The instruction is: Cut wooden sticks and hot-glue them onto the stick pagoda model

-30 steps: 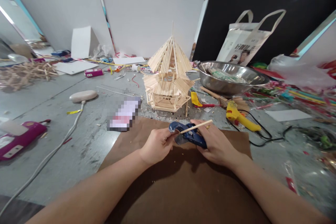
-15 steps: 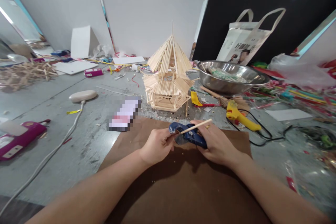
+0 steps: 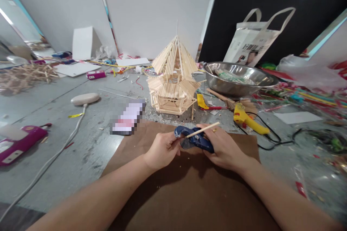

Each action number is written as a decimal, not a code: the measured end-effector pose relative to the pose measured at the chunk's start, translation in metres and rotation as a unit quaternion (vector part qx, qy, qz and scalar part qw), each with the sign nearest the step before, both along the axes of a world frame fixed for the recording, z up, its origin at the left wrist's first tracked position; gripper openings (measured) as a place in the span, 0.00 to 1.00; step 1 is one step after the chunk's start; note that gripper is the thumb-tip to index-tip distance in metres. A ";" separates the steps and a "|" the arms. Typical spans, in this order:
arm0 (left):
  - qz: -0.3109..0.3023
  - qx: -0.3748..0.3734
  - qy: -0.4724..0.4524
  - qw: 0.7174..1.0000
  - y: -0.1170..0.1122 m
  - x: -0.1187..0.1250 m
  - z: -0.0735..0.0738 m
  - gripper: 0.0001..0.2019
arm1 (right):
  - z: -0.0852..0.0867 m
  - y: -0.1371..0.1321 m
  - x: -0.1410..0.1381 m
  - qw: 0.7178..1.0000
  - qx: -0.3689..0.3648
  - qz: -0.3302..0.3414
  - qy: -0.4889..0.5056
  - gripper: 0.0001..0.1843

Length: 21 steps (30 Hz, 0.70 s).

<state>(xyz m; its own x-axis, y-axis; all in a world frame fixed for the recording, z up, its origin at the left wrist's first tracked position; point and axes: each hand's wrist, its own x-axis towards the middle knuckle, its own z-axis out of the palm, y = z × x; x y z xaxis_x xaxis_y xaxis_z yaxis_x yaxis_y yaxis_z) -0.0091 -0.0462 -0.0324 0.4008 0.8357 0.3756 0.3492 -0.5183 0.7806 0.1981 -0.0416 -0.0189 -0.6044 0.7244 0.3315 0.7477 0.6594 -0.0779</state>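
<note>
Over the brown mat, my right hand [image 3: 222, 146] is wrapped around the handles of a blue hand cutter [image 3: 199, 140]. A thin wooden stick [image 3: 204, 130] lies across the cutter's jaws, its free end slanting up to the right. My left hand [image 3: 162, 149] is closed at the stick's other end, beside the cutter's rounded head; the fingertips are partly hidden. Just beyond both hands stands a tiered pagoda-like model [image 3: 175, 75] built of the same kind of sticks, with a pointed roof.
A brown sheet [image 3: 184, 195] covers the floor below my arms. To the left are a phone [image 3: 128, 117], a white cable with a pod [image 3: 85, 99] and a purple power strip [image 3: 24, 142]. A yellow glue gun [image 3: 251, 121] and a metal basin [image 3: 240, 85] sit to the right. Stick scraps [image 3: 27, 74] pile far left.
</note>
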 end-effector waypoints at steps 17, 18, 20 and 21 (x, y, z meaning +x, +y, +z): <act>-0.015 0.019 0.006 1.000 0.001 -0.002 0.003 0.11 | -0.004 0.004 0.004 0.999 0.038 0.004 -0.010 0.27; -0.016 0.019 0.004 1.000 0.000 -0.002 0.003 0.10 | -0.003 0.005 0.004 0.999 0.041 0.004 -0.010 0.27; -0.017 0.020 0.000 1.000 0.000 -0.002 0.004 0.11 | -0.003 0.005 0.004 0.999 0.045 0.003 -0.011 0.27; -0.017 0.021 -0.002 1.000 -0.001 -0.002 0.005 0.11 | -0.003 0.005 0.004 0.999 0.046 0.001 -0.013 0.27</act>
